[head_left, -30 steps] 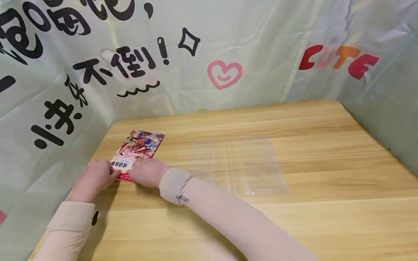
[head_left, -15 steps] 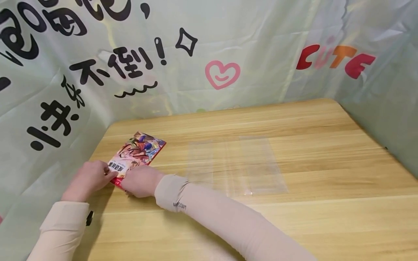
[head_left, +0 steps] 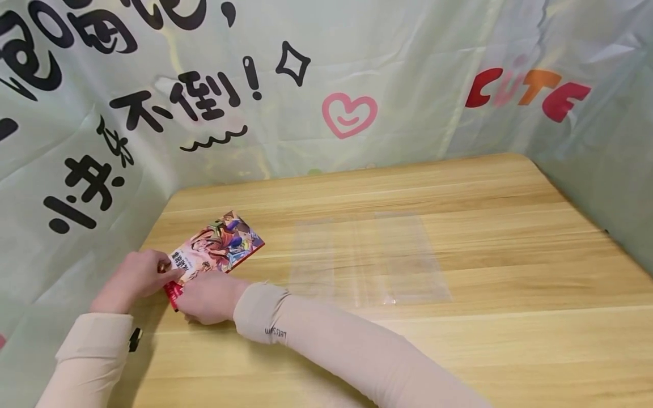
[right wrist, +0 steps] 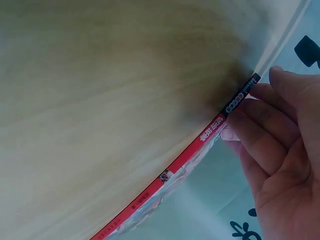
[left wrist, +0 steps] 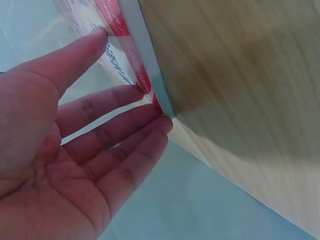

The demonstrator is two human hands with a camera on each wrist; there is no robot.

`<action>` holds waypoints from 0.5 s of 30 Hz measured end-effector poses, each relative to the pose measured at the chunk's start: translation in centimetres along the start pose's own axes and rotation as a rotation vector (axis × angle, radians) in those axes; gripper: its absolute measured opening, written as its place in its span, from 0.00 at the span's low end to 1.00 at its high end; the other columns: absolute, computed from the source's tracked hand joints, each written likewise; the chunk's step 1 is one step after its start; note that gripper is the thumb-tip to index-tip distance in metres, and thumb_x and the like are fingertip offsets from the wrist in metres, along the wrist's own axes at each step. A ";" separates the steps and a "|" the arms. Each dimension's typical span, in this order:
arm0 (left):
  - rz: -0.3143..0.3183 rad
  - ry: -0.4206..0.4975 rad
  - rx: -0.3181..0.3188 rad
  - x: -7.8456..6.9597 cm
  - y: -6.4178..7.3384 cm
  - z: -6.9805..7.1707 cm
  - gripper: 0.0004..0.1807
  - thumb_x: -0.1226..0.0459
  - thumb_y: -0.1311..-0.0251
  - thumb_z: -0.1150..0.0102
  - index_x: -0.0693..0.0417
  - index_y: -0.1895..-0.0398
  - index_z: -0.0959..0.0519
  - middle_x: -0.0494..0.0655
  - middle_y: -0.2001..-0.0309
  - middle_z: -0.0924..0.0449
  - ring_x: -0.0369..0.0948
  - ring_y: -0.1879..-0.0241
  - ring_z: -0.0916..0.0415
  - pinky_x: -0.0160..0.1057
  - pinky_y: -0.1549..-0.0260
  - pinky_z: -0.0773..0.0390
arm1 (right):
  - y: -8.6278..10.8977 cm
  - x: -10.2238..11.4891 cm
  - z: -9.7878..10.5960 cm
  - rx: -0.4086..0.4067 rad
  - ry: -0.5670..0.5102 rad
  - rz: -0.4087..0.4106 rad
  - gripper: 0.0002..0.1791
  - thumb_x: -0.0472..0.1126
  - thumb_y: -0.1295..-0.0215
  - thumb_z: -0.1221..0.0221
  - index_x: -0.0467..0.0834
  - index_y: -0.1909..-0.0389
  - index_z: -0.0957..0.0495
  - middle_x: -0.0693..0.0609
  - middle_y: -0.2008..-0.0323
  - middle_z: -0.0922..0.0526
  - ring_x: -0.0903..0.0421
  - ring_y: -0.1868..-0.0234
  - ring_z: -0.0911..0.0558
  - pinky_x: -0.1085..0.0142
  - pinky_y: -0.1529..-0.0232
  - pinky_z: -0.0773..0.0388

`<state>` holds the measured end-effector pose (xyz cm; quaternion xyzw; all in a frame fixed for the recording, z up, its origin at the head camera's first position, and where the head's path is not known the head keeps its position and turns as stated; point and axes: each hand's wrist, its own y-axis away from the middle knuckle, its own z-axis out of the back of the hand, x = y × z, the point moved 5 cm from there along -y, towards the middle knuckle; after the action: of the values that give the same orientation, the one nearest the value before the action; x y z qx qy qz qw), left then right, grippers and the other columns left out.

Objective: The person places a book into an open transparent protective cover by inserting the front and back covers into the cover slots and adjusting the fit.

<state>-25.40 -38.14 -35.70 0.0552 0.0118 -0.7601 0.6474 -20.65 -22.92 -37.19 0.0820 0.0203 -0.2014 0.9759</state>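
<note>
Left hand (head_left: 136, 277) and right hand (head_left: 210, 297) both grip the book (head_left: 219, 242); the clear plastic sheet (head_left: 408, 255), right of the book, seems as yet unused.

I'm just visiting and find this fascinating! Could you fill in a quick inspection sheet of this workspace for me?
Surface: wooden table with light, streaky grain.
Job's things: a thin book with a colorful cover, at the table's left side.
Clutter: a clear plastic sheet lies right of the book; whether it's needed, I can't tell.
Hands: the left hand holds a near corner of the book; the right hand grips by the spine.
Cables: nothing seen.
Surroundings: pale printed sheeting with black lettering, a pink heart and "CUTE".
</note>
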 end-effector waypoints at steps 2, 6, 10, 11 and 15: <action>0.000 0.010 -0.001 0.1 0.0 0.0 0.20 0.54 0.35 0.27 0.53 0.78 0.24 0.45 0.79 0.31 0.45 0.73 0.33 0.41 0.71 0.37 | 0.0 -0.2 0.1 0.022 -0.056 -0.007 0.13 0.58 0.17 0.46 0.62 0.42 0.18 0.66 0.44 0.13 0.65 0.44 0.16 0.71 0.37 0.20; -0.002 0.020 -0.010 0.2 0.0 0.1 0.20 0.55 0.36 0.26 0.53 0.78 0.24 0.45 0.79 0.31 0.45 0.73 0.33 0.41 0.71 0.37 | 0.2 -1.5 0.5 0.028 -0.136 -0.032 0.13 0.58 0.17 0.45 0.61 0.42 0.17 0.66 0.46 0.13 0.66 0.45 0.16 0.72 0.39 0.20; -0.009 0.010 -0.013 0.1 0.1 0.1 0.19 0.55 0.36 0.26 0.53 0.77 0.23 0.45 0.78 0.28 0.46 0.72 0.32 0.42 0.70 0.35 | 0.7 -4.1 1.3 -0.012 -0.117 -0.118 0.12 0.54 0.16 0.46 0.58 0.43 0.17 0.63 0.48 0.13 0.64 0.49 0.15 0.69 0.45 0.17; -0.008 0.008 -0.011 0.1 0.1 0.1 0.18 0.55 0.35 0.26 0.54 0.76 0.22 0.45 0.78 0.27 0.46 0.72 0.32 0.42 0.70 0.35 | 0.9 -4.8 1.4 -0.024 -0.110 -0.146 0.12 0.52 0.16 0.46 0.57 0.43 0.17 0.62 0.48 0.12 0.63 0.49 0.15 0.68 0.45 0.16; 0.024 0.013 0.015 0.2 0.1 0.0 0.18 0.54 0.34 0.27 0.57 0.72 0.20 0.47 0.76 0.27 0.48 0.71 0.31 0.43 0.70 0.34 | 1.7 -7.4 1.3 -0.068 -0.072 -0.240 0.13 0.46 0.16 0.46 0.55 0.43 0.15 0.59 0.46 0.10 0.61 0.46 0.13 0.65 0.43 0.15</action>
<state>-25.35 -38.32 -35.68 0.0649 0.0098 -0.7519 0.6560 -26.81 -18.74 -35.17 0.0388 0.0017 -0.3185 0.9471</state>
